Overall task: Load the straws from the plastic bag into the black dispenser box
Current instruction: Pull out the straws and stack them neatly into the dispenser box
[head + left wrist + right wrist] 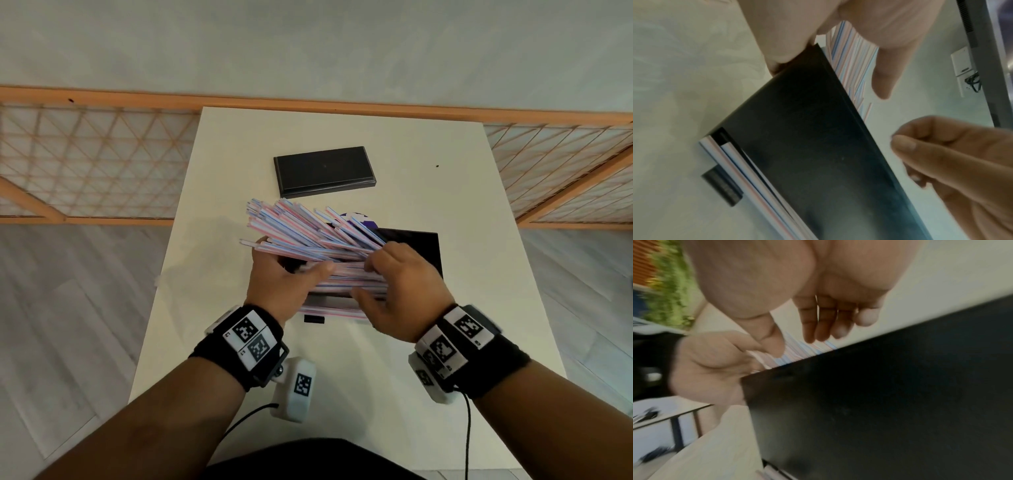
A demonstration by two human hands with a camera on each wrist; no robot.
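Observation:
A thick bundle of striped straws point(308, 236) lies slanted across the open black dispenser box point(414, 246), its far ends fanned out up and to the left. My left hand point(284, 277) holds the bundle at the box's left end, thumb on top and fingers behind. My right hand point(394, 287) grips the straws farther right, fingers curled over them. In the left wrist view the box wall point(818, 138) fills the middle, with straws point(851, 53) above it and two more straws point(731, 162) at the bottom slot. The right wrist view shows the box point(879, 402) and the straws point(793, 353) under my fingers.
The box's black lid point(323, 171) lies flat on the white table point(222, 342) behind the straws. A purple and white thing point(359, 217) peeks out behind the bundle. A small black tab point(314, 319) sits before the box. Wooden lattice screens stand left and right of the table.

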